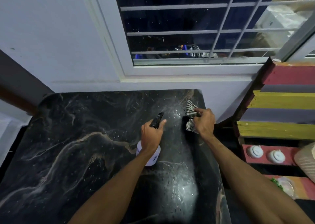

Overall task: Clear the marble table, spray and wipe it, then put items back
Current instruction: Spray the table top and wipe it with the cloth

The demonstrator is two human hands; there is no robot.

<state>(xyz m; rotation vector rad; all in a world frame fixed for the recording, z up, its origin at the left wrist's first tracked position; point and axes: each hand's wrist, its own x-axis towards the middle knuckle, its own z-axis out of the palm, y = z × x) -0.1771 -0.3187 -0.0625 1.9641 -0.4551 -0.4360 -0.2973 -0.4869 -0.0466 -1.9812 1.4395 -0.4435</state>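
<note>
The black marble table point(71, 138) with pale veins fills the lower half of the view, and droplets glisten on its right part. My left hand point(150, 136) grips a spray bottle point(153, 157) with a white body and a black trigger head, held above the table's middle and pointing toward the far right corner. My right hand point(203, 121) holds a bunched black-and-white striped cloth point(190, 115) just above the table's far right corner. Nothing else lies on the tabletop.
A white wall and a barred window point(187, 32) rise behind the table. At the right stands a striped red, yellow and purple shelf unit point(279, 101) with two white round objects point(265, 153) on a lower shelf. A dark brown rail point(20, 90) runs at the left.
</note>
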